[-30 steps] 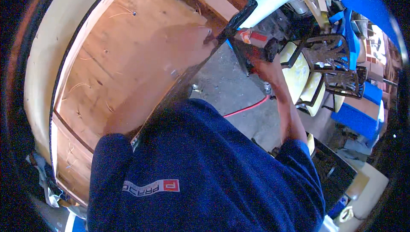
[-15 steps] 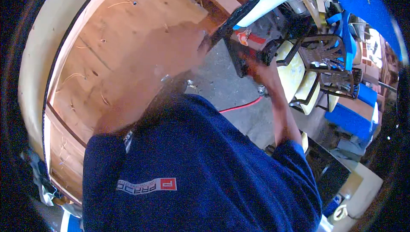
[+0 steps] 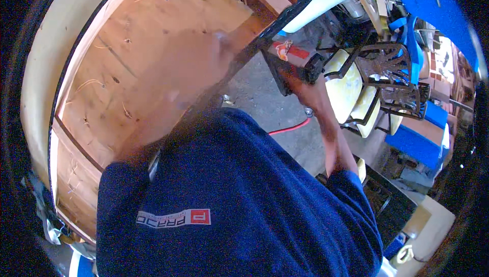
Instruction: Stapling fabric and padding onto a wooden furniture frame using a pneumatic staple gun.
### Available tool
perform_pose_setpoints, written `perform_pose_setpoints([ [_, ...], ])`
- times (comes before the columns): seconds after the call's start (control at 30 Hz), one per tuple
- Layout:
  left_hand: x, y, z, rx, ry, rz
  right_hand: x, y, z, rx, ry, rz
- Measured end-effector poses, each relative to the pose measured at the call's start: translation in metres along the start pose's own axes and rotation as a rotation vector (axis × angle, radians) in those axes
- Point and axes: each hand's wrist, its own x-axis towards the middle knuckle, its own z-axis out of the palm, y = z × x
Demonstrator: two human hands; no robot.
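In my right hand [image 3: 308, 92] is a red and black pneumatic staple gun [image 3: 295, 55], its nose end beside the dark-edged rim of a large wooden frame [image 3: 300, 3]. My fingers are wrapped round its handle. A red air hose [image 3: 291, 127] runs from the fitting below the grip. My left hand [image 3: 201, 60] is smeared by motion over the frame's bare plywood panel [image 3: 153, 27], near the rim; its fingers cannot be made out. Several thin light strings poke out of holes in the panel.
Chairs with pale yellow seats [image 3: 340, 81] and dark carved backs stand to the right. Blue sheeting [image 3: 420, 2] hangs at the upper right, with blue-covered pieces [image 3: 417, 142] lower down. Grey concrete floor [image 3: 254, 101] shows beside the frame.
The staple gun and my right hand have shifted slightly left and down and look sharper. My left hand stays blurred over the panel; the view has moved a little.
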Motion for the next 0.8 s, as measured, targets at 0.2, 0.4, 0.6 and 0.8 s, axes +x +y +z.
perform_pose_setpoints([
  [0.2,-0.068,0.034,-0.038,-0.24,0.002,-0.195,-0.009,0.007,0.01,0.033,0.025,0.051],
  [0.4,-0.13,0.026,-0.048,-0.027,-0.154,-0.317,-0.008,0.03,0.021,-0.294,0.091,-0.441],
  [0.6,-0.125,0.039,-0.056,0.462,-0.225,-0.076,-0.027,0.012,0.024,0.027,0.169,0.135],
  [0.8,-0.123,0.042,-0.069,0.533,-0.22,-0.006,-0.032,0.038,-0.006,0.466,0.405,0.334],
])
